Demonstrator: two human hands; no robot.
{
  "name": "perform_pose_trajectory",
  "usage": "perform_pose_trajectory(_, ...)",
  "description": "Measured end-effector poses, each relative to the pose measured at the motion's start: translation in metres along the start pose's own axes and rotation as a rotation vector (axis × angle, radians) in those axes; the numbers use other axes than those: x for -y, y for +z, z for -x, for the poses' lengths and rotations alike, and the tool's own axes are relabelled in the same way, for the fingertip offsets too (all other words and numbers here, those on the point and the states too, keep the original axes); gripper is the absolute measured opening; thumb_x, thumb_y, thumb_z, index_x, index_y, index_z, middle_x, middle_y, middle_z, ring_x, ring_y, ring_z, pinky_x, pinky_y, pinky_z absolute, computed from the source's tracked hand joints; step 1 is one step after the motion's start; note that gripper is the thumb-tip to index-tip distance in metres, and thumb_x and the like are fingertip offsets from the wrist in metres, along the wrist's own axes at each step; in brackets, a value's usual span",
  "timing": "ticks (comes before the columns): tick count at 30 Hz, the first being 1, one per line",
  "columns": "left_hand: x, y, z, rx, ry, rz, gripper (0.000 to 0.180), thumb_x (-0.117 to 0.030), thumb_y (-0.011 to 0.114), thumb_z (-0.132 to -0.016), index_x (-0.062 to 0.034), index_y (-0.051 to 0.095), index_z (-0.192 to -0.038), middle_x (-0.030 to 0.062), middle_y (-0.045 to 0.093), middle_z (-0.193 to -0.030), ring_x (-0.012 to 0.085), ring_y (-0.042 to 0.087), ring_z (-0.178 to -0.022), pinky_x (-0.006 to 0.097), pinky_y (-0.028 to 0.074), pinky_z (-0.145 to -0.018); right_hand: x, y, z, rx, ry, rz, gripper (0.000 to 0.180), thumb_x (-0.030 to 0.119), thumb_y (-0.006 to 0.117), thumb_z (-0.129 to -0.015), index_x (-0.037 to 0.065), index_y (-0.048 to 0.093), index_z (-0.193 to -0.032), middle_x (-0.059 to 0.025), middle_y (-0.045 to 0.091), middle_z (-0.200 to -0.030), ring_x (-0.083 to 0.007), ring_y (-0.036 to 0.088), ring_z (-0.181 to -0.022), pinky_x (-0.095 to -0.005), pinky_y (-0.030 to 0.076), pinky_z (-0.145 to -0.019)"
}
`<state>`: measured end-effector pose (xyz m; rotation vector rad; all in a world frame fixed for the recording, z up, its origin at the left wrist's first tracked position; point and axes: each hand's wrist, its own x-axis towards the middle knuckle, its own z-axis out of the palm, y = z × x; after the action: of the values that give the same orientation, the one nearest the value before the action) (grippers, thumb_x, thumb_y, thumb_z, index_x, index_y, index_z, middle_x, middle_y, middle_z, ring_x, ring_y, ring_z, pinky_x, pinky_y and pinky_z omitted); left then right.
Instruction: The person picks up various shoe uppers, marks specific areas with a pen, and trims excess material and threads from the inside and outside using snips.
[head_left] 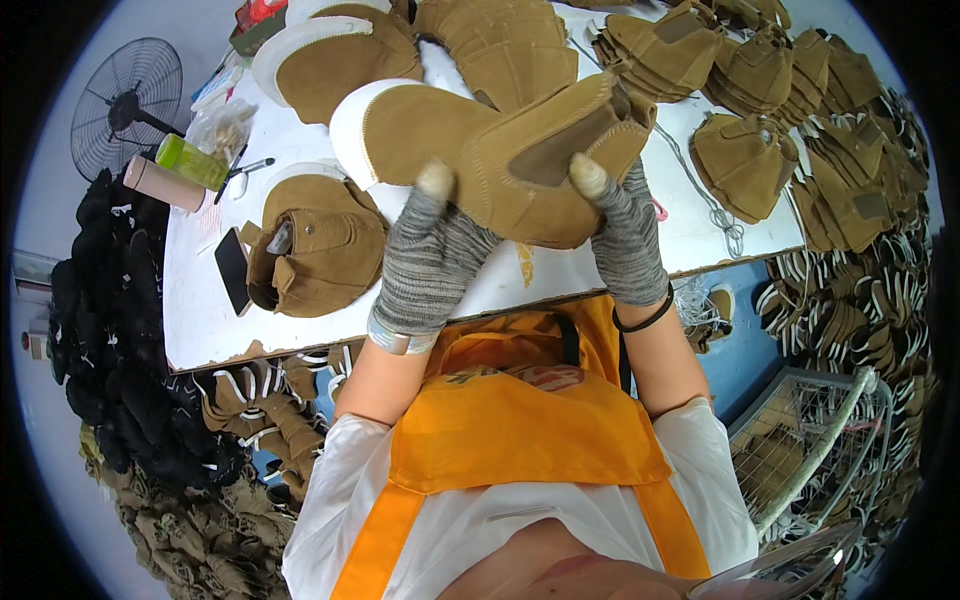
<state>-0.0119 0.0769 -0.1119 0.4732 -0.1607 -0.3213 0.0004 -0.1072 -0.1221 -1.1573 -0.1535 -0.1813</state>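
Both hands hold up a brown shoe upper point(480, 165) above the white table. It has a white toe edge and a darker elastic side panel. My left hand point(430, 250), in a grey knitted fingerless glove, grips it near the toe with the thumb on top. My right hand point(625, 225), gloved alike, grips the heel end, its thumb beside the dark panel. Most of the fingers are hidden under the piece. Left of my left hand, another brown shoe upper point(330, 250) lies folded on the table.
Stacked brown uppers point(660, 50) line the table's far side and right. At left lie a phone point(233, 272), a green cup point(190, 160) and a pink cup point(163, 184), with a fan point(125, 110) beyond. Dark piles point(120, 330) stand left; a wire cart point(800, 440) stands lower right.
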Motion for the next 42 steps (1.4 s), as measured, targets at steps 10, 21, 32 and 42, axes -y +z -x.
perform_pose_trajectory(10, 0.018, 0.0, -0.009, 0.001, -0.02, -0.077, 0.058, -0.036, 0.048, -0.1, 0.0047, 0.035, -0.138, 0.0184, 0.047, -0.135, 0.027, 0.048, -0.125, 0.038, 0.042, -0.106, -0.005, 0.009, -0.005, -0.096, 0.138, -0.142, 0.077, 0.038, 0.073, -0.082, 0.0, 0.037, -0.137, -0.0157, 0.056, -0.121, -0.0249, 0.062, -0.106, -0.0343, 0.056, -0.086)
perform_pose_trajectory(21, 0.021, 0.001, -0.008, 0.023, 0.161, -0.017, 0.066, -0.042, 0.056, -0.095, -0.0042, 0.031, -0.143, 0.014, 0.04, -0.143, 0.0297, 0.037, -0.134, 0.045, 0.027, -0.116, 0.001, 0.03, 0.001, 0.073, 0.042, 0.035, 0.08, 0.04, 0.068, -0.087, -0.001, 0.031, -0.145, -0.0153, 0.046, -0.135, -0.0207, 0.049, -0.121, -0.0367, 0.041, -0.102)
perform_pose_trajectory(32, -0.045, -0.035, -0.016, 0.279, 0.166, 0.41, 0.054, -0.046, 0.04, -0.101, -0.0101, 0.04, -0.141, 0.0095, 0.044, -0.145, 0.0276, 0.04, -0.133, 0.05, 0.028, -0.113, -0.002, 0.016, 0.015, 0.065, 0.12, 0.035, 0.055, 0.019, 0.068, -0.088, -0.001, 0.046, -0.134, -0.009, 0.056, -0.12, -0.0173, 0.055, -0.111, -0.0291, 0.042, -0.1)
perform_pose_trajectory(42, -0.052, -0.042, -0.014, 0.29, 0.187, 0.385, 0.052, -0.044, 0.039, -0.102, -0.0112, 0.04, -0.142, 0.0091, 0.044, -0.145, 0.0278, 0.043, -0.13, 0.048, 0.033, -0.11, -0.007, 0.011, 0.026, 0.256, 0.234, 0.139, 0.035, 0.02, 0.065, -0.092, -0.001, 0.058, -0.119, -0.0075, 0.065, -0.101, -0.0147, 0.06, -0.097, -0.0279, 0.047, -0.09)
